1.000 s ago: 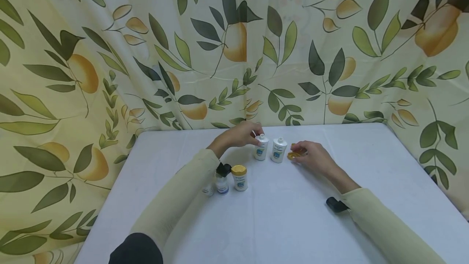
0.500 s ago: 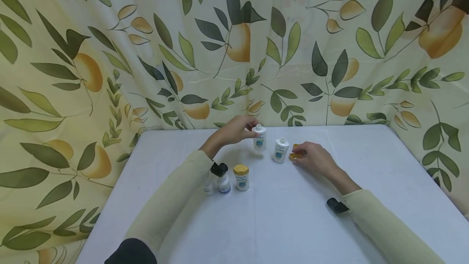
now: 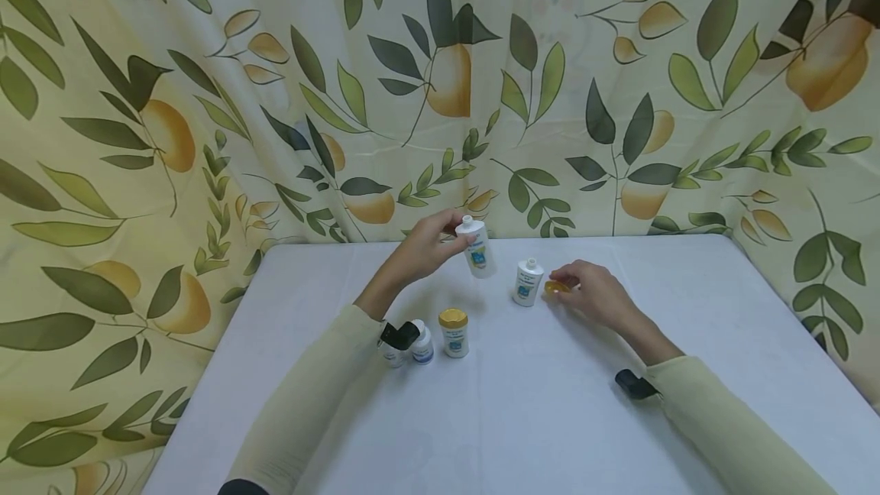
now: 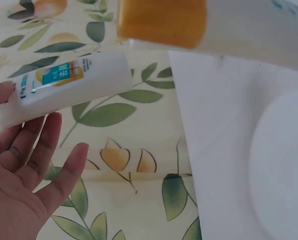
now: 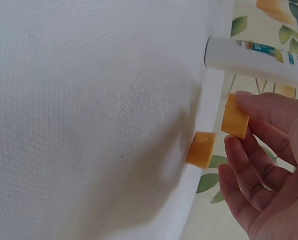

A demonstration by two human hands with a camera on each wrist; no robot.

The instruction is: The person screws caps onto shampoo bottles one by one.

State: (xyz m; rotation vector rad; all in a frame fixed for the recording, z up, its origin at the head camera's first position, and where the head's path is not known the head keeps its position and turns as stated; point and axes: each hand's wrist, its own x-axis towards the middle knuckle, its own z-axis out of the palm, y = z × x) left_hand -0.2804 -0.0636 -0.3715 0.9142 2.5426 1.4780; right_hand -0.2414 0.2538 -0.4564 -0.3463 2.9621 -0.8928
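In the head view my left hand (image 3: pixel 428 245) grips a white bottle (image 3: pixel 479 250) without a cap by its upper part, lifted off the table and slightly tilted. The left wrist view shows this bottle (image 4: pixel 68 87) between thumb and fingers, the little finger spread away. My right hand (image 3: pixel 596 292) pinches a yellow cap (image 5: pixel 235 118) with thumb and fingertips, low over the table. A second yellow cap (image 5: pixel 201 150) sits on the tabletop beside those fingers. Between the two hands another uncapped white bottle (image 3: pixel 527 283) stands upright.
A white jar-like bottle with a gold cap (image 3: pixel 453 333) stands nearer on the white table (image 3: pixel 536 411). Left of it are a small white bottle (image 3: pixel 422 347) and another (image 3: pixel 393 357), partly hidden by the left wrist camera (image 3: pixel 400 336). A patterned curtain (image 3: pixel 536 98) hangs behind.
My left hand has lifted its bottle off the table and carried it leftward and up, away from the standing one. My right hand stays nearly in place with the cap.
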